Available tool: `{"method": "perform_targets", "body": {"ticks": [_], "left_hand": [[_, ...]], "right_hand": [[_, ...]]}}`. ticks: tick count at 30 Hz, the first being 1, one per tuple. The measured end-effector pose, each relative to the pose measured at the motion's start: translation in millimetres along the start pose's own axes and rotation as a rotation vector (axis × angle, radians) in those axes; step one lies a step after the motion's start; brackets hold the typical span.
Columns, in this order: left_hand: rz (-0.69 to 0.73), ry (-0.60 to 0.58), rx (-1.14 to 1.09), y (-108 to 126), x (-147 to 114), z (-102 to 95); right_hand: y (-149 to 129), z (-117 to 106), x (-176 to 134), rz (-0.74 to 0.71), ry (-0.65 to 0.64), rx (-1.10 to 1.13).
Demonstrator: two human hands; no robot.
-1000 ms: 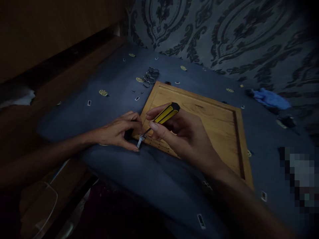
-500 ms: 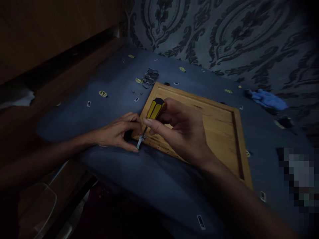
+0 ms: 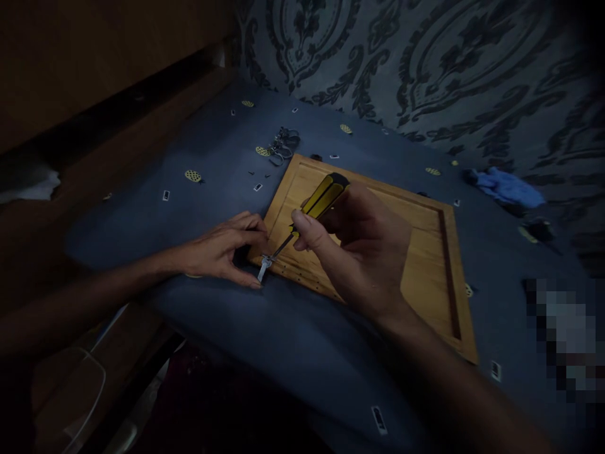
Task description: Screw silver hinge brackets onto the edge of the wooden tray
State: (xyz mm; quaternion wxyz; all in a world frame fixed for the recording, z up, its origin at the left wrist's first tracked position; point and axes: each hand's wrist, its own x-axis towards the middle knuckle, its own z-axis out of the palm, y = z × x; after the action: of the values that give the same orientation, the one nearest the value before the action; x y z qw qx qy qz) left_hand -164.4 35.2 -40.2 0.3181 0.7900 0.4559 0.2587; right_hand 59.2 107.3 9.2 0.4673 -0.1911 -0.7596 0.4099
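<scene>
A wooden cabinet door (image 3: 416,265) with a raised frame lies flat on the blue cloth. At its near left corner sits a small metal hinge (image 3: 263,270), its arm sticking out past the door's edge. My left hand (image 3: 227,249) is curled about that corner, thumb at the hinge's outer end and fingertips on the door beside it. In my right hand (image 3: 363,246) is a yellow and black screwdriver (image 3: 324,197), pinched by the handle and tilted to the right. Its tip meets the hinge; whether it sits in a screw is too small to tell.
Further back lie a heap of metal hinges (image 3: 283,144) and a few loose screws (image 3: 259,174). A blue cloth (image 3: 508,187) rests at the right rear, near a dark object (image 3: 541,231). Wooden furniture (image 3: 118,82) borders the left, and a patterned wall (image 3: 359,57) stands behind.
The screwdriver has gone from nearly upright to leaning right, its handle moving right with my right hand. My left hand stays at the hinge.
</scene>
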Motion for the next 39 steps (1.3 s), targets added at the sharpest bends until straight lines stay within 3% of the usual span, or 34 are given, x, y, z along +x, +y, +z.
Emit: {"method": "perform_targets", "body": {"ticks": [24, 32, 39], "left_hand": [[0.015, 0.018, 0.005, -1, 0, 0.2], [-0.005, 0.010, 0.009, -2, 0, 0.6], [0.028, 0.037, 0.029, -5, -1, 2.5]], "right_hand": [[10, 5, -4, 0.056, -0.047, 0.010], [-4, -18, 17, 0.192, -0.459, 0.187], [3, -12, 8, 0.066, -0.265, -0.064]]}}
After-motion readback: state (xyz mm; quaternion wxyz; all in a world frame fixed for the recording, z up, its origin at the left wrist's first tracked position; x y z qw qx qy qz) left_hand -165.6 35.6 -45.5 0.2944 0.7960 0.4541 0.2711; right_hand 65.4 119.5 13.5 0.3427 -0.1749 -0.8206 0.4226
